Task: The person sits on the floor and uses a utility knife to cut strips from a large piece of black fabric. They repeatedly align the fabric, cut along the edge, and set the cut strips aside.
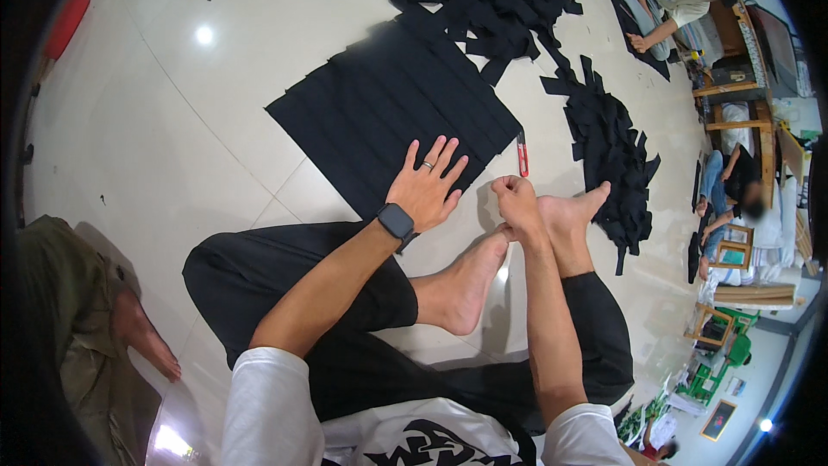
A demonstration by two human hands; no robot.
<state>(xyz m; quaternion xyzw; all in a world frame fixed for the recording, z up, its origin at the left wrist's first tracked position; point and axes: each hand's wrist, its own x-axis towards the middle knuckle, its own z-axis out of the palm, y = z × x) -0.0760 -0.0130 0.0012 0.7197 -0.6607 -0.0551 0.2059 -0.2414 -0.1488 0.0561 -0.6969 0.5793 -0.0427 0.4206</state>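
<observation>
My left hand (423, 192) lies flat with its fingers spread on the near edge of a sheet of black fabric (379, 95), which looks like strips laid side by side in overlapping rows. A ring and a dark wristwatch (396, 221) are on that hand and wrist. My right hand (518, 205) is closed above my bare feet, its fingers curled in; whatever is in them, if anything, is hidden. Just beyond it, at the fabric's right corner, a red utility knife (523, 158) rests on the floor.
Loose black fabric strips form a large heap (492, 0) beyond the sheet and a smaller pile (611, 155) to the right. Another person's bare foot (148, 341) is at the left. People sit on the floor at the far right, near wooden frames (733, 250). The floor is glossy tile.
</observation>
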